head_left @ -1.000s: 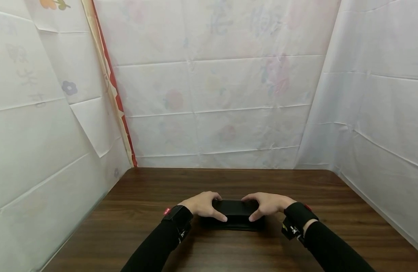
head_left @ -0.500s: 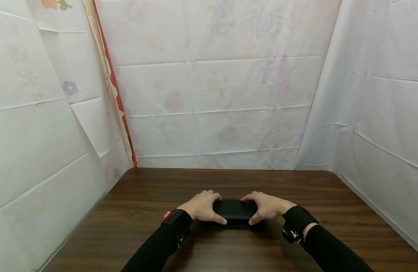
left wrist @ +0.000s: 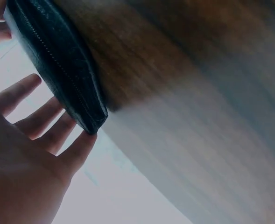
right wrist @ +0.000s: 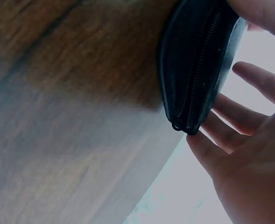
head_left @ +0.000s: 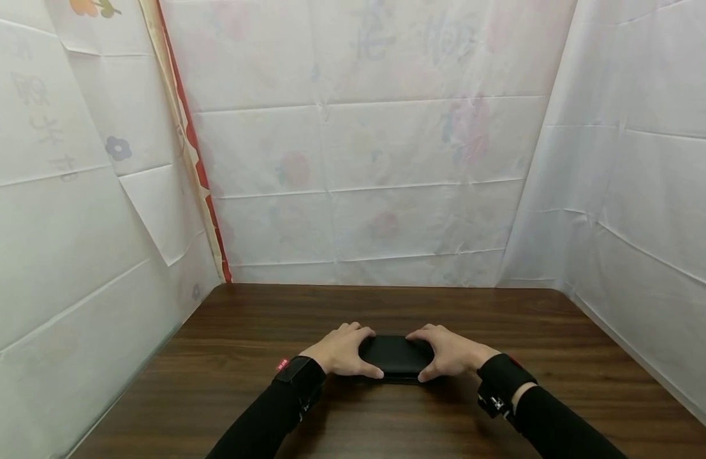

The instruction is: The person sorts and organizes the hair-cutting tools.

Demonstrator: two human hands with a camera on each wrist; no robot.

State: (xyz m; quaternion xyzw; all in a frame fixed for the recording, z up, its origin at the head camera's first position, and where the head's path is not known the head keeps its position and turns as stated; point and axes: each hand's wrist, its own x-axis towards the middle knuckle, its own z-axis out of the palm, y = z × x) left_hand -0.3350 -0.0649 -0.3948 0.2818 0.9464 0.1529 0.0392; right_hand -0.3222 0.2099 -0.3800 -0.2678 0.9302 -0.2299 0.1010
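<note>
Between my two hands is a black leather-look zip case [head_left: 397, 354], low on the brown tabletop, its smooth top facing up. My left hand [head_left: 342, 350] grips its left end, thumb along the near edge and fingers at the far side. At the other end, my right hand [head_left: 455, 352] holds it the same way. In the left wrist view, a zip runs along the side of the case [left wrist: 58, 60], and fingertips touch its back edge. The right wrist view shows the zip's end on the case [right wrist: 193, 70], near the little finger. The case's underside is hidden.
The dark wood-grain table [head_left: 261, 312] spreads around the hands. White printed sheeting [head_left: 358, 159] hangs behind it, with more along the left and right sides. A red-and-cream strip [head_left: 200, 172] runs down the back left corner.
The case's top has come to look deeper and rounder, while its near side and the wide dark base below show less. Both hands keep their hold, almost in place.
</note>
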